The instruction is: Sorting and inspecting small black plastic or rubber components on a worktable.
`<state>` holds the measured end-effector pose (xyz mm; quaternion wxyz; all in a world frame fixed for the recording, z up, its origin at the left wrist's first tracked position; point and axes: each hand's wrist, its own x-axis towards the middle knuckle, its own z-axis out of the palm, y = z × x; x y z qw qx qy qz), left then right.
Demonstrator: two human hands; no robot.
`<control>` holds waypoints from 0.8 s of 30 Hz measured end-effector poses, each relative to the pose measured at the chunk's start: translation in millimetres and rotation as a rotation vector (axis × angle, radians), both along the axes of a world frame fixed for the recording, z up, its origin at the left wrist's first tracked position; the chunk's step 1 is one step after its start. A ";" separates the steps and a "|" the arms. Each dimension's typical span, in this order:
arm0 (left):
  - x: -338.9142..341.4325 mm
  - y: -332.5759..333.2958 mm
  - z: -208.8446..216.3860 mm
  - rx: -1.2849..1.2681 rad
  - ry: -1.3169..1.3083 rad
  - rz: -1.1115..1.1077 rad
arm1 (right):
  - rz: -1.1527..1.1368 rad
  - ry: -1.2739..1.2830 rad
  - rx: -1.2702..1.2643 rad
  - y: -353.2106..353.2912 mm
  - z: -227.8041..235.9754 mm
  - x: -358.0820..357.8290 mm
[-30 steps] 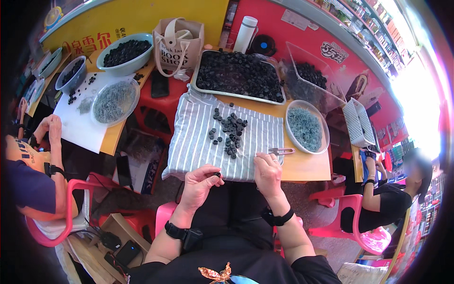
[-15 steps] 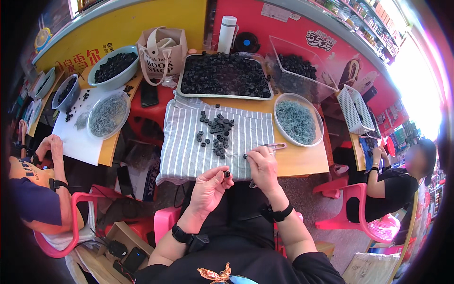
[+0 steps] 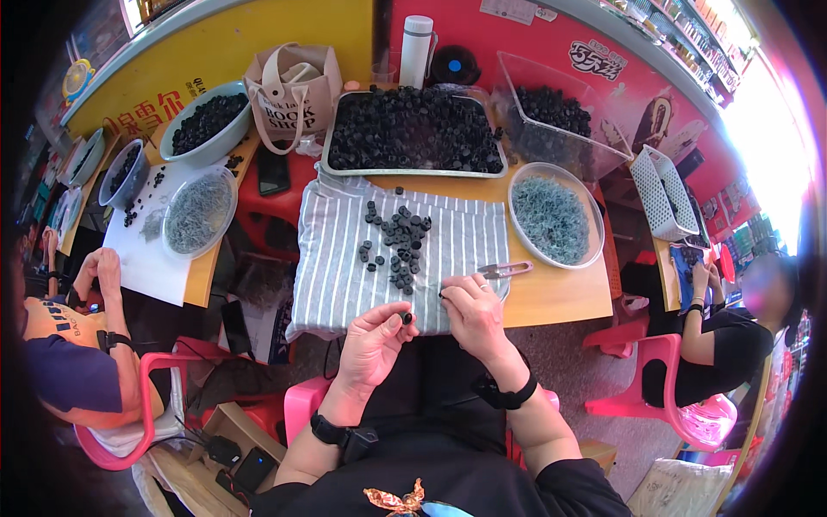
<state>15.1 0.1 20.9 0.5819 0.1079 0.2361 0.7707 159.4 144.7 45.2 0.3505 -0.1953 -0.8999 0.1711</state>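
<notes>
My left hand (image 3: 376, 346) is closed in a pinch, with a small round black piece (image 3: 406, 318) between thumb and forefinger. To its right, my right hand (image 3: 474, 312) has its fingers drawn together over the cloth's front edge, and a bit of another small black piece (image 3: 442, 295) shows at the fingertips. Beyond both hands, a loose pile of small black round pieces (image 3: 403, 237) lies on a grey-and-white striped cloth (image 3: 332, 258). A pair of thread snips (image 3: 506, 270) rests just past my right hand, at the cloth's right edge.
At the back, a tray (image 3: 413, 173) is heaped with black pieces. A round tub (image 3: 596, 252) of thin bluish-grey strands stands right, below a clear bin (image 3: 594, 153). Left stand a tote bag (image 3: 320, 86) and a phone (image 3: 273, 173). Co-workers sit at both sides.
The view has shifted slightly. My left hand has turned the black piece a little, and my right hand has moved slightly left, away from the snips. Both hands keep their pinch.
</notes>
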 end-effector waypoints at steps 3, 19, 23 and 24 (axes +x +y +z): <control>0.0 0.7 -1.5 0.003 0.013 -0.011 | 0.018 0.006 -0.019 -3.0 -0.7 2.7; 1.8 -2.7 -4.2 0.014 0.041 -0.007 | 0.045 -0.099 -0.033 0.9 4.6 9.0; 3.2 -3.3 -2.9 0.008 0.027 0.020 | 0.039 -0.004 -0.106 1.4 -1.2 11.7; 3.1 -3.1 -2.4 0.010 0.031 0.023 | 0.015 0.073 -0.300 -3.9 -0.3 12.4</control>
